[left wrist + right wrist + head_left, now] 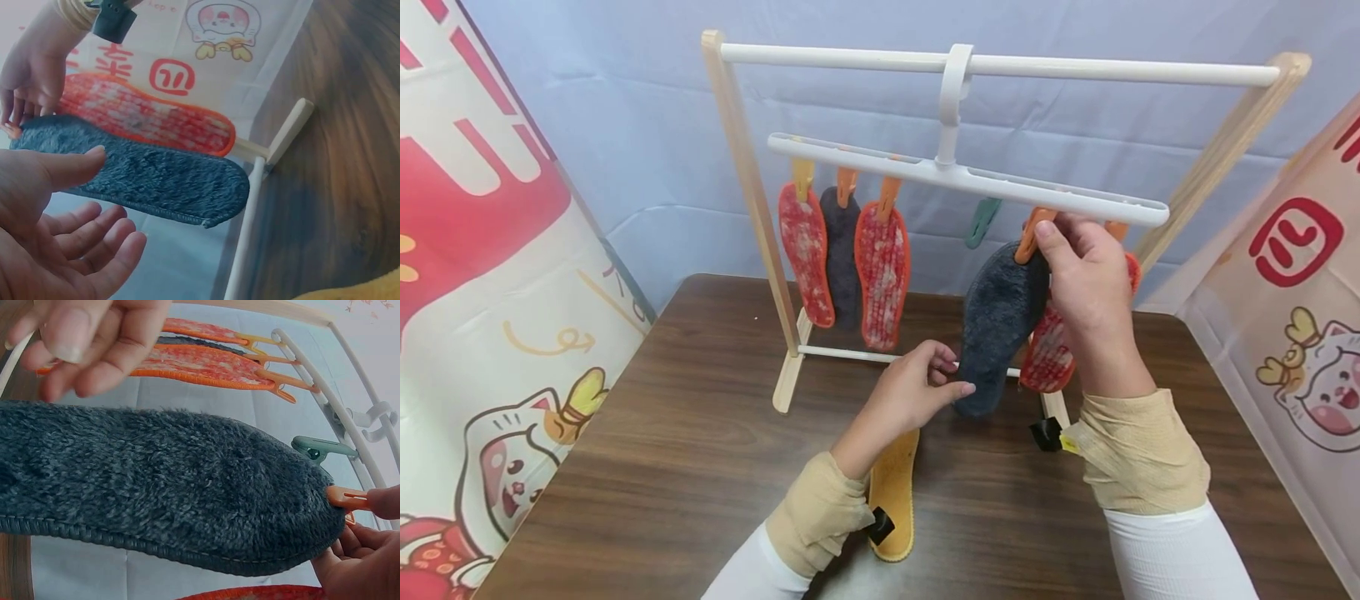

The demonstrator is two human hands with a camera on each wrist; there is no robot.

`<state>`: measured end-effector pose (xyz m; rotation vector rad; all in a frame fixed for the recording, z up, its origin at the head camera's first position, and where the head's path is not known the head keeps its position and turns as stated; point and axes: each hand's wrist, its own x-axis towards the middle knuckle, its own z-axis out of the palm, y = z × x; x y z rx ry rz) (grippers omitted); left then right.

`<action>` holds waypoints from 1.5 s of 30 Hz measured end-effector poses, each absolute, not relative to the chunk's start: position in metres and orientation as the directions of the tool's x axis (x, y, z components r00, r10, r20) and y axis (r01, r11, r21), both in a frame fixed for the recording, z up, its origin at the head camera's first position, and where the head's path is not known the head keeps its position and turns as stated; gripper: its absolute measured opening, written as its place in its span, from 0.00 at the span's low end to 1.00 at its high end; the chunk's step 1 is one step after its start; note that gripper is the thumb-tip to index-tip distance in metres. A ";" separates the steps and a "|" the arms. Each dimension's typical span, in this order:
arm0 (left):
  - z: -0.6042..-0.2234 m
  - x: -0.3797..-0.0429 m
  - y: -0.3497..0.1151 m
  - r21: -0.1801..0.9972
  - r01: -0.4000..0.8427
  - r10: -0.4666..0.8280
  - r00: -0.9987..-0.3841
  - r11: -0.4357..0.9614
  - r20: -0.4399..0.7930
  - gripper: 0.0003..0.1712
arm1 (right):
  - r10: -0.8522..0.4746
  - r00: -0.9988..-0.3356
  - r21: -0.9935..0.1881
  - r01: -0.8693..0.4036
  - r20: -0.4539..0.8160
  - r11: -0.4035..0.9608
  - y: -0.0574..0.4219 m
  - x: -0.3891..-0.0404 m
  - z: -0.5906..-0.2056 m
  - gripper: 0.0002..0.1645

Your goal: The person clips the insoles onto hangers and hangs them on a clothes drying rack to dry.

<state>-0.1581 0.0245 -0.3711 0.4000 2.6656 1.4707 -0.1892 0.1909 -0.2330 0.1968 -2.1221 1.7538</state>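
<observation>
A dark grey fleecy insole [1000, 321] hangs by its end from an orange clothespin [1033, 237] under the white hanger [850, 157]. My right hand [1092, 279] pinches that clothespin between thumb and fingers, as the right wrist view also shows. Beside the insole's lower end is my left hand [917, 383], thumb and fingers apart; in the left wrist view the insole is not gripped by it. Partly behind the right hand hangs a red-and-white insole [1048, 350]. To the left on the hanger, a green clothespin [982, 222] holds nothing.
On the hanger's left hang two red insoles [882, 279] and a dark one [844, 258] between them. A wooden stand with a white top rod [1112, 70] carries the hanger. Below the left wrist, a yellow insole [898, 500] lies on the brown table [662, 467].
</observation>
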 end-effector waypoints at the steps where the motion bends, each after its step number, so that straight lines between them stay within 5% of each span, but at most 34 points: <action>1: -0.373 -0.157 0.024 0.840 0.192 0.262 -0.963 0.507 0.063 0.23 | 0.131 -0.919 -0.917 -0.342 0.372 0.205 0.191 -0.189 -0.233 0.25; 36: -0.399 -0.129 -0.014 0.745 0.157 0.227 -0.974 0.648 0.008 0.24 | 0.144 -0.925 -0.932 -0.329 0.351 0.154 0.189 -0.192 -0.235 0.21; 45: -0.415 -0.128 -0.031 0.750 0.158 0.216 -0.976 0.643 0.021 0.25 | 0.254 -0.888 -0.923 -0.378 0.384 0.076 0.184 -0.194 -0.241 0.20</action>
